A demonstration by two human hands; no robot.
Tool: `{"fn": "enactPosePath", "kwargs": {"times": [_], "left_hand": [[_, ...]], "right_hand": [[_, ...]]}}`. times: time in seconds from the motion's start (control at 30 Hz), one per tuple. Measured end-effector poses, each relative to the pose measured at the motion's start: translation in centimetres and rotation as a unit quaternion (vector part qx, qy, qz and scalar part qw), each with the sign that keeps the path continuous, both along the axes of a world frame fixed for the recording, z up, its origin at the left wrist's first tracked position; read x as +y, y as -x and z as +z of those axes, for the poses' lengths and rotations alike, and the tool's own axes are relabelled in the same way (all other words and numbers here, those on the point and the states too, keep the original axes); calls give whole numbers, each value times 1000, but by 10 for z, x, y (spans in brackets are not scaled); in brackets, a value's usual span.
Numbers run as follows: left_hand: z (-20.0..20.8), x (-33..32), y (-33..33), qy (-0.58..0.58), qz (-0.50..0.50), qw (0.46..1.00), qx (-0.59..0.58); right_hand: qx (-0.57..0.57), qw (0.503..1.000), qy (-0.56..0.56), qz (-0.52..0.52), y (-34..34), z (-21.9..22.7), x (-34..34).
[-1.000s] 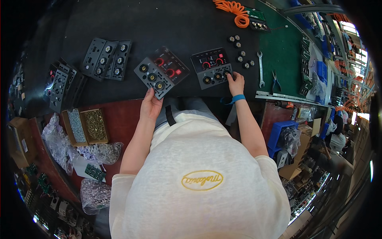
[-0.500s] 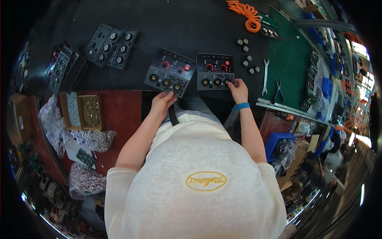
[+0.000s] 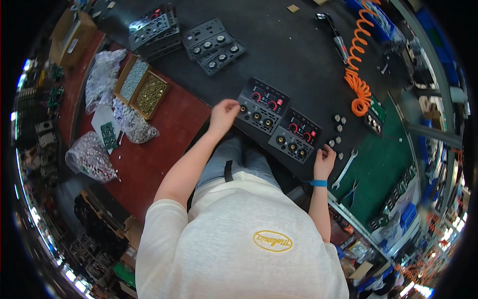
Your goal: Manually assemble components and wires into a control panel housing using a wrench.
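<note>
Two dark metal panels lie side by side at the table's near edge. Each has red ring markings and a row of brass-coloured sockets along its bent lower face. Beside the socket end of the left panel (image 3: 263, 105) is my left hand (image 3: 225, 117), fingers curled together at its left edge; whether they grip it is hidden. My right hand (image 3: 324, 160) is just off the right edge of the right panel (image 3: 296, 135), with thumb and fingers drawn together; anything in them is too small to make out. Several small nut-topped parts (image 3: 339, 128) stand right of the panels.
Further left on the black table (image 3: 279, 55) lie more panels (image 3: 215, 46) and a panel stack (image 3: 155, 31). A wrench (image 3: 345, 169), pliers (image 3: 353, 193) and an orange coiled hose (image 3: 357, 89) are at right. Boxes of small hardware (image 3: 151, 94) sit at left.
The view has turned. The left panel, tilted in my left hand before, now lies against the right one. My left hand has shifted to its left edge; my right hand has left the right panel's end socket.
</note>
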State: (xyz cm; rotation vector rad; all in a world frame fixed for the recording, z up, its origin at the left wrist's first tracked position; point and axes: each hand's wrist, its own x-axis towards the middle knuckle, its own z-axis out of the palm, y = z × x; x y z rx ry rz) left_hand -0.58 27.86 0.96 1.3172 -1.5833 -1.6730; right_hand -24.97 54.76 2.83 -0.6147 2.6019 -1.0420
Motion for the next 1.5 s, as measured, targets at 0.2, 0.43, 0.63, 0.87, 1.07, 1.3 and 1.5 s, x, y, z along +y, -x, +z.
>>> {"fn": "enactPosePath", "kwargs": {"times": [0.2,0.43,0.63,0.87,1.07,1.3,1.5], "left_hand": [[-3,-30,-53,48,65,995,-61],[21,-14,-163,75,152,978,-122],[0,-40,-359,229,406,861,-202],[-39,-60,-478,81,416,878,-221],[-57,-112,-489,93,396,881,-244],[-65,-171,-453,65,353,889,-283],[-75,-183,-456,-28,350,935,-56]], "right_hand": [[12,991,120,64,-28,33,-36],[-415,878,211,113,-137,89,-114],[-566,789,207,118,-229,99,-180],[-487,840,151,184,-312,104,-218],[-345,893,110,267,-339,107,-219],[-329,903,95,261,-355,104,-212],[-308,907,90,272,-351,108,-201]]}}
